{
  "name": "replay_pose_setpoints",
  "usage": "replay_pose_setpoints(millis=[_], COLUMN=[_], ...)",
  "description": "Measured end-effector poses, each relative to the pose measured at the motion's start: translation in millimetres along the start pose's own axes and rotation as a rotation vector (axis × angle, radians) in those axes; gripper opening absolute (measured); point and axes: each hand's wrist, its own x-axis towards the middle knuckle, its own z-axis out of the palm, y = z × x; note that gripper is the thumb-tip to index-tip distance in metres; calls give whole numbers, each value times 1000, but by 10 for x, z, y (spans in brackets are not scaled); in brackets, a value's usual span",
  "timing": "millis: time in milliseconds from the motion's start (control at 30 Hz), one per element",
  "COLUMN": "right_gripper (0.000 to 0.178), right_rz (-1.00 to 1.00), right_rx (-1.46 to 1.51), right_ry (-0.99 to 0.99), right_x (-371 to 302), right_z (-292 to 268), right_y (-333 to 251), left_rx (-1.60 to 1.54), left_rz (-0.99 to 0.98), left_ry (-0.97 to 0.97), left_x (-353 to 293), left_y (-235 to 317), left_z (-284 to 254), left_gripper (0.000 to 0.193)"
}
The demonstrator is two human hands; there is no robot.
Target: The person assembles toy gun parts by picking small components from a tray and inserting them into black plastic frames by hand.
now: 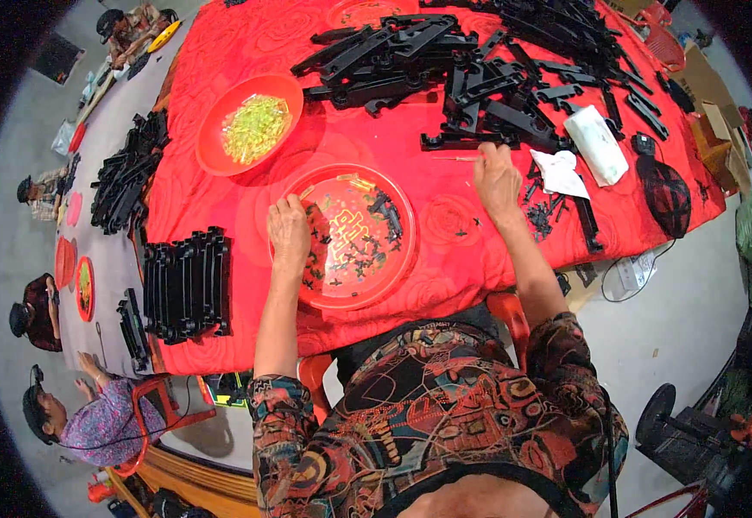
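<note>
My left hand (290, 226) is at the left rim of a round red tray (404, 281), fingers curled together; whatever they hold is hidden. In the tray lie small black plastic parts (363, 255) and a few clear yellowish tubes (360, 183). To the right of the tray, my right hand (499, 180) is closed in a pinch at the end of a thin stick-like tool (452, 158), which points left just above the red cloth. Long black plastic bars (480, 129) are heaped just beyond that hand.
A red bowl (208, 142) of yellow-green tubes stands beyond the tray. Black bars (188, 285) stand in a row at left. On the right are a tissue pack (597, 145), crumpled tissue (559, 173), loose black bits (542, 216) and a black mesh fan (665, 190). Other people sit at left.
</note>
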Motion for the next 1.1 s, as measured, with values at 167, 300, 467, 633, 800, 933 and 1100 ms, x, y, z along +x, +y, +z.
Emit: replay_pose_setpoints(millis=[167,300,467,633,800,933,1100], right_gripper=[16,15,14,14,11,9,5], right_rz=[1,-121,-200,-442,-659,-846,-932], right_rx=[-191,-258,-49,157,224,207,168], right_ry=[-138,-158,-192,-300,-527,-635,-661], right_x=[257,250,229,118,-335,-660,-813], right_z=[297,399,212,-210,-689,-849,-587], right_y=[227,379,252,-137,-311,-325,-434], left_rx=[26,-5,67,90,60,-38,-55], left_rz=[13,-14,68,139,101,74,55], left_ry=[27,5,18,36,-24,12,65], left_x=[-57,-136,-176,-184,-207,-258,-321], left_y=[37,-14,-28,-21,-72,-115,-163], left_z=[57,40,17,-8,-21,39,70], left_gripper=[12,13,11,11,16,18,13])
